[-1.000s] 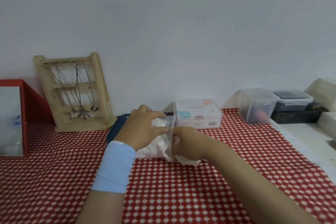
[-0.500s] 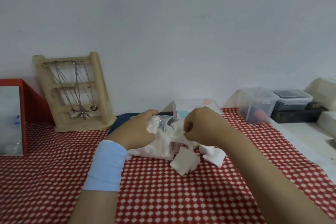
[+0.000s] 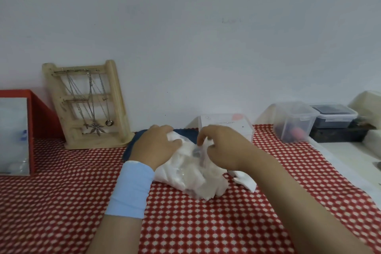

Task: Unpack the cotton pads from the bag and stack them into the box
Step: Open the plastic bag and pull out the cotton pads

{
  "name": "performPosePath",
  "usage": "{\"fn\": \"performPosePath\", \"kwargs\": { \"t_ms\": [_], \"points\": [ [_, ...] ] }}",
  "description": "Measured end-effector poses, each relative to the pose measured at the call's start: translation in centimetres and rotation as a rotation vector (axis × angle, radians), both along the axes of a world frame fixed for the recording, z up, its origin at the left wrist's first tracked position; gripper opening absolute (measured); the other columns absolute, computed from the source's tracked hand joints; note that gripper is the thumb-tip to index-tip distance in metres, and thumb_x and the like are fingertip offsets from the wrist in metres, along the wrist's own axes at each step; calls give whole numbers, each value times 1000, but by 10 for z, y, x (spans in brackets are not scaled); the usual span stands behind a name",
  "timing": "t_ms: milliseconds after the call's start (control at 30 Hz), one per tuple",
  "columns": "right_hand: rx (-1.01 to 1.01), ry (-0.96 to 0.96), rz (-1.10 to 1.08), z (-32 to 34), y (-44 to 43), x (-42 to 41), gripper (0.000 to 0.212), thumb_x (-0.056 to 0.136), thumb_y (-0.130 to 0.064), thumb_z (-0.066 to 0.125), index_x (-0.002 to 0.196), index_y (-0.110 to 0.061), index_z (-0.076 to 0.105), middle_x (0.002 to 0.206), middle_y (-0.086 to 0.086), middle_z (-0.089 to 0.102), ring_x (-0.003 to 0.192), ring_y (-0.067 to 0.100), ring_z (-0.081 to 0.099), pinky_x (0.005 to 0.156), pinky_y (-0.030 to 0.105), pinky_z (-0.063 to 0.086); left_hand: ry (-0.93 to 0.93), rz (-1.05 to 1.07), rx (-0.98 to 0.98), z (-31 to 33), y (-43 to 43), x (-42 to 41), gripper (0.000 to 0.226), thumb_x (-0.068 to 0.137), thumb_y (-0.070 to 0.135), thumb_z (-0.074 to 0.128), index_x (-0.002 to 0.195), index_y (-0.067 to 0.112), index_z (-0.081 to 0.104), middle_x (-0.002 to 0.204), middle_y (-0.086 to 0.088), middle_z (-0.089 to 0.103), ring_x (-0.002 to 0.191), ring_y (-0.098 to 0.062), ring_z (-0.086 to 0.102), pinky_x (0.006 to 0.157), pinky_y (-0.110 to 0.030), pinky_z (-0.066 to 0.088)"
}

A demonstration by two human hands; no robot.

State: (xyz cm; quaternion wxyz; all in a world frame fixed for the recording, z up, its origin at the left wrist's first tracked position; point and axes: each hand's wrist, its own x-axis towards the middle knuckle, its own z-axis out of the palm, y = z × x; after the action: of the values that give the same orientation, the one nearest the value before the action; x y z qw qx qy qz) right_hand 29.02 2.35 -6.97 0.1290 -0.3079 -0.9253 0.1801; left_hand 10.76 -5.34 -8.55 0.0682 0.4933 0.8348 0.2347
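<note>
Two hands work one crumpled plastic bag [image 3: 185, 173] near the middle of the tabletop [image 3: 61, 202], and little of the job looks done. At the left edge stands a red-framed mirror [image 3: 14, 134]. Just right of it, along the back edge, is a wooden jewellery stand [image 3: 88, 107] hung with necklaces. Next comes the left hand [image 3: 156, 146], a blue wristband [image 3: 132, 187] on its wrist, its fingers curled over the bag's left end and holding it down. The bag bulges with white cotton pads [image 3: 208, 185]. The right hand [image 3: 224, 148] pinches the clear plastic at the bag's mouth between thumb and curled fingers. Behind that hand, at the back edge, sits the box [image 3: 226, 123]. No pads show in it, and I cannot tell whether its lid is on. One loose pad [image 3: 245, 180] lies on the cloth just right of the wrist. Nearly every pad, it seems, has yet to be drawn out and stacked. Clear storage tubs [image 3: 292, 121] stand toward the back right corner.
</note>
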Motion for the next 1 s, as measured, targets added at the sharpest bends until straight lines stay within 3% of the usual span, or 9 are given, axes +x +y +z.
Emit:
{"fn": "performPosePath", "kwargs": {
  "t_ms": [133,300,367,467,567,700,833,933,1000],
  "points": [
    [-128,-90,-37,5,4,6,30,90,-26,47,112,-28,67,120,-7,65,111,16,57,98,39,47,58,2,142,6,-2,6,36,88,42,71,122,31,69,128,5,56,114,-16,57,86,-26,41],
    [-259,99,-68,4,6,7,40,87,-65,41,119,-41,49,103,-12,67,97,14,61,91,39,48,95,-91,313,16,-5,8,15,83,41,75,98,40,72,108,19,56,107,-7,51,80,-24,43],
    [-176,129,-78,-5,6,-2,40,92,-61,53,125,-40,52,104,-14,67,95,10,63,91,36,51,96,-165,334,18,-5,12,23,81,46,77,102,40,71,106,19,53,107,-5,47,76,-16,37],
    [-169,197,-82,-18,10,-12,25,89,-35,71,114,-31,70,105,-16,69,92,6,64,89,29,54,14,-228,241,15,-3,16,51,81,51,73,128,39,58,124,14,48,120,-6,42,94,-21,39],
    [-126,180,-75,-17,17,-8,35,89,-5,63,112,-30,73,104,-15,71,88,1,62,84,19,52,-65,-225,139,12,-2,9,44,96,24,57,138,37,53,142,12,45,135,-10,41,107,-26,35],
    [-117,141,-28,-9,20,1,65,74,17,41,100,-38,66,101,-20,66,94,2,63,78,22,55,-41,-149,127,12,-4,1,30,99,19,55,123,32,69,125,13,63,115,-9,56,93,-21,38],
    [-76,69,-90,-3,26,4,46,78,9,48,64,-31,68,75,-18,61,64,2,56,57,15,42,39,-41,305,10,-4,-4,15,97,28,64,104,23,75,107,9,67,98,-7,57,83,-21,37],
    [-105,13,-101,-2,29,8,26,83,-19,52,71,-24,74,79,-7,73,74,14,67,71,31,57,61,-64,373,10,-2,-6,12,96,25,67,101,20,77,105,7,58,94,-6,55,75,-10,35],
    [-90,173,-122,-2,26,8,22,90,-30,51,88,-26,73,89,-11,70,85,12,65,81,34,55,68,-138,370,14,-2,-4,16,98,22,65,104,21,79,100,8,59,93,-6,56,75,-7,35]
  ]
}}
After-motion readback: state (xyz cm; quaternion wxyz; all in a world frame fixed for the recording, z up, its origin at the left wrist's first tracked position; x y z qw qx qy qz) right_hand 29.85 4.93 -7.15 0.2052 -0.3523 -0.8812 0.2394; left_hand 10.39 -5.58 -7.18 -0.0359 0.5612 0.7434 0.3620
